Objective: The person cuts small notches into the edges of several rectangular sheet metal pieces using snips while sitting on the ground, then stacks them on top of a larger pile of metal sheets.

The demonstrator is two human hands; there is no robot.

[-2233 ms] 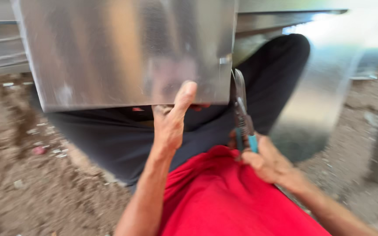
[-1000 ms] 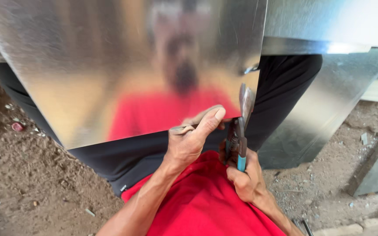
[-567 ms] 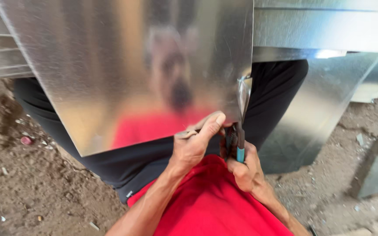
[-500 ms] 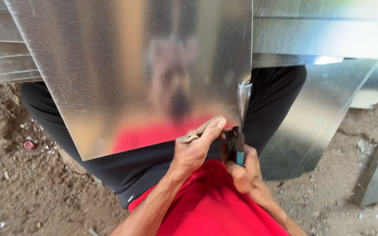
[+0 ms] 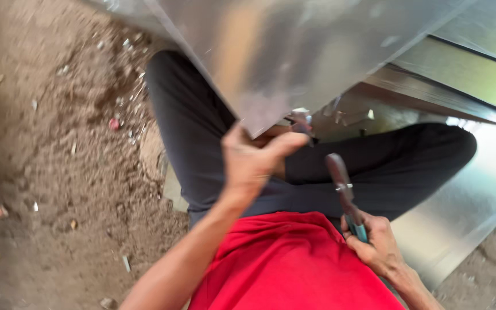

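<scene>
From the head view, the left hand (image 5: pixel 254 163) is pinching the lower corner of the metal sheet (image 5: pixel 294 51), which is slanting up and away. The right hand (image 5: pixel 374 244), lower right, is gripping snips (image 5: pixel 343 186) pointing up toward that corner.

Metal sheet (image 5: pixel 294 63) runs off the top edge, motion-blurred; right hand (image 5: pixel 374 247) hides the snips' (image 5: pixel 343 186) handles.

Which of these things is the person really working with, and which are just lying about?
In use:
- shiny metal sheet, its lower corner gripped by the left hand
- snips with blue handles, held in the right hand, clear of the sheet

Lying about:
- more metal sheets on the ground
- small scraps on the dirt ground
</scene>
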